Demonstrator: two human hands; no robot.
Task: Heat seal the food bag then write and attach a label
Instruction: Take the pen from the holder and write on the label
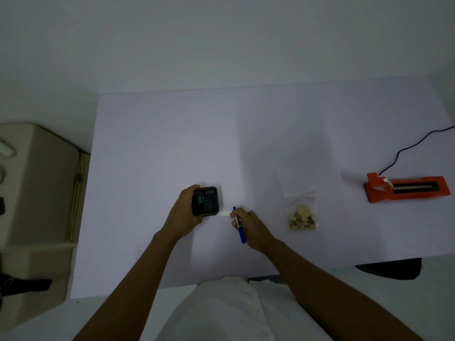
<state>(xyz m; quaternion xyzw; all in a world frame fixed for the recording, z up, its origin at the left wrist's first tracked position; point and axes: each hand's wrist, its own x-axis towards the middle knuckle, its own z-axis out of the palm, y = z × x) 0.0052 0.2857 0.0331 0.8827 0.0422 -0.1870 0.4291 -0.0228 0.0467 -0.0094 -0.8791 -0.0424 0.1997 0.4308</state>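
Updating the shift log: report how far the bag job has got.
Sealing probably done: food bag lies apart from the sealer. In hand: right hand holds the marker at the label; left hand grips the black tray. Left: attaching the label.

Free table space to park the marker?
Bare: far half of the table beyond the hands; strip between food bag and heat sealer; stretch left of the left hand. Crowded: black tray, label and right hand with marker sit close together at centre.
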